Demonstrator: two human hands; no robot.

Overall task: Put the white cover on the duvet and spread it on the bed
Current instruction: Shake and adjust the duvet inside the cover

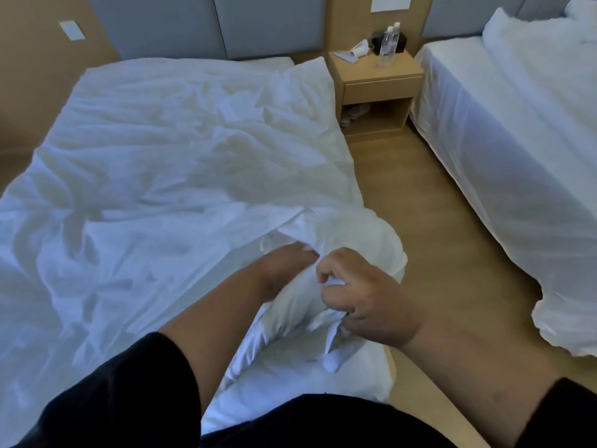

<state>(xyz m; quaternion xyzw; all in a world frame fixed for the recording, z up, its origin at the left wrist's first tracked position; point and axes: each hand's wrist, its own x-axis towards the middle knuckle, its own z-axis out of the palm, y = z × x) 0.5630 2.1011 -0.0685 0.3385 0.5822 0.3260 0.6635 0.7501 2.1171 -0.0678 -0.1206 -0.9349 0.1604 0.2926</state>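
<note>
White cover [168,163] lies crumpled and wrinkled across the bed [274,61], stretching ahead of and to the left of both hands. Near corner of the bedding is bunched into a padded lump, apparently the duvet [352,234] inside the fabric, directly under and just beyond the hands. Left hand [284,266] reaches forward into a fold at that corner; its fingertips are hidden by the cloth, so its grip cannot be confirmed. Right hand [365,295] sits just beside the left, fingers curled, pinching a gather of white fabric. Both forearms emerge from dark sleeves [122,392]. Beyond the hands and to the right stands a wooden nightstand [376,88] carrying water bottles [387,43], a dark box and a rolled white item. Far to the right of the right hand, across a strip of wooden floor [420,195], a second bed [504,124] with white linen is present.
</note>
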